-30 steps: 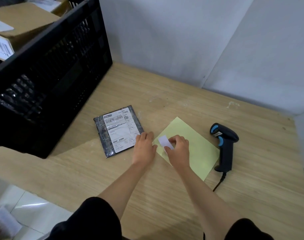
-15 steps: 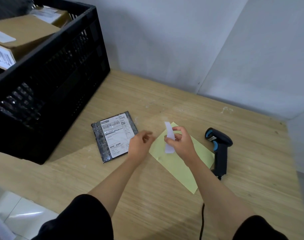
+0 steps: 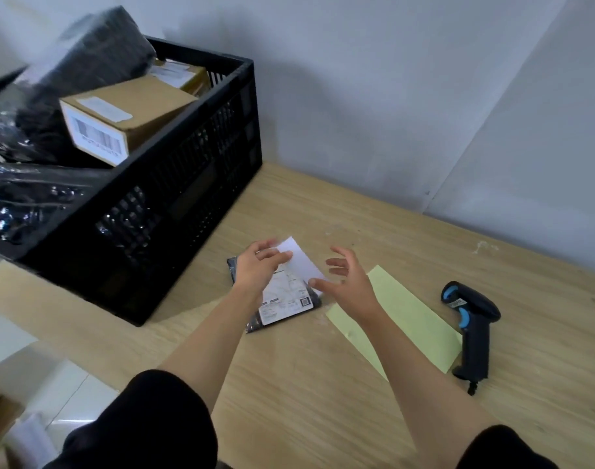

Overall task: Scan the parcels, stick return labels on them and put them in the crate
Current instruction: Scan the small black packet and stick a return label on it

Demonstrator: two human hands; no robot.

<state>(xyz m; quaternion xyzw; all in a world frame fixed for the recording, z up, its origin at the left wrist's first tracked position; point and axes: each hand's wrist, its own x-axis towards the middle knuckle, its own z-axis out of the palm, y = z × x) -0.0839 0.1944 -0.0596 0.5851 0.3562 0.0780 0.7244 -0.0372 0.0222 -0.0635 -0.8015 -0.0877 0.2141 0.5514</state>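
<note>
Crate (image 3: 194,184): set at the left of the table (image 3: 306,384), boxes seen inside.
Left hand (image 3: 258,265): white label (image 3: 301,262) pinched by curled fingers.
Parcel (image 3: 282,302): laid flat under both hands.
Right hand (image 3: 348,282): fingers spread, nothing gripped.
Scanner (image 3: 472,319): laid far right, beside yellow sheet (image 3: 407,316).

The white label (image 3: 302,263) has moved from beside the parcel (image 3: 287,303) to above it. The left hand (image 3: 258,267) now pinches it, while the right hand (image 3: 351,287) has opened, fingers spread.
</note>
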